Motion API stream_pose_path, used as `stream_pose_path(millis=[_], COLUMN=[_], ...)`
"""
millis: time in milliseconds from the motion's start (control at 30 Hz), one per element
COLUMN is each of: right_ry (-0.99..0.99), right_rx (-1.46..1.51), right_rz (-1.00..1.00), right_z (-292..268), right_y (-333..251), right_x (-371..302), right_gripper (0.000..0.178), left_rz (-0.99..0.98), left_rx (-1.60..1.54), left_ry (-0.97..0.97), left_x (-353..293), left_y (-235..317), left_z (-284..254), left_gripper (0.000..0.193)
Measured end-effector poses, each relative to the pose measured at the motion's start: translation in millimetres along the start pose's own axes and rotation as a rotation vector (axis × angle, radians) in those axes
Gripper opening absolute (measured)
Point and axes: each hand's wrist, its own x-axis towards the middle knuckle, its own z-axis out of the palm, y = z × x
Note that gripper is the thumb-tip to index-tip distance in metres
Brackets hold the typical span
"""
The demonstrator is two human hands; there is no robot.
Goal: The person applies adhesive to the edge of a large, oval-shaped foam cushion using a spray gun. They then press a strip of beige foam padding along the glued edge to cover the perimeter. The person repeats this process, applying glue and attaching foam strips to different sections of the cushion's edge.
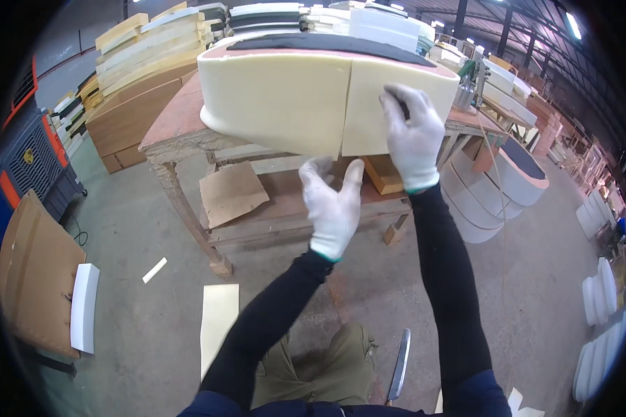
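Observation:
A curved block wrapped in pale yellow foam sheet (278, 97) rests on a worn wooden workbench (174, 115), with a dark pad (327, 45) along its top. A vertical seam splits the foam at the front. My left hand (332, 208), in a white knit glove, is just below the foam's lower edge by the seam, thumb and fingers apart. My right hand (416, 135), gloved alike, is in front of the foam right of the seam, fingers bent and thumb apart from them. Nothing shows in either hand; whether the right fingertips touch the foam I cannot tell.
A long-bladed knife (399, 365) lies on the floor by my right leg. A foam strip (219, 320) lies left of my legs. Cardboard (234, 193) sits on the bench's lower shelf. More curved pieces (480, 191) stand right of the bench; foam stacks (149, 55) rise behind.

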Motion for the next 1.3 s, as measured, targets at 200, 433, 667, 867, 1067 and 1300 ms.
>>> stream_pose_path(millis=[200, 433, 667, 867, 1067, 1300], right_ry=[-0.147, -0.179, -0.428, -0.407, -0.281, -0.277], right_rx=[0.007, -0.064, -0.433, -0.233, -0.181, -0.118], right_rz=[0.159, 0.192, 0.001, 0.056, -0.023, -0.051], right_z=[-2.5, -13.8, 4.5, 3.5, 7.9, 14.5], right_y=[2.5, -8.0, -25.6, -13.8, -4.5, 12.8], right_x=[-3.8, 8.7, 32.1, 30.7, 25.4, 23.3], right_gripper=[0.017, 0.023, 0.044, 0.035, 0.028, 0.035], left_rz=[-0.735, -0.685, -0.345, -0.273, -0.234, -0.118], left_rx=[-0.683, -0.833, -0.836, -0.563, -0.493, -0.396], left_ry=[0.16, 0.103, -0.046, 0.037, 0.038, 0.046], left_x=[3.5, -16.7, -50.5, -41.9, -41.6, -40.0], left_y=[-11.6, 23.0, 21.3, 4.9, 8.0, 9.5], left_z=[46.7, 61.4, 82.1, 62.6, 50.4, 46.3], left_gripper=[0.036, 0.024, 0.022, 0.028, 0.023, 0.019])
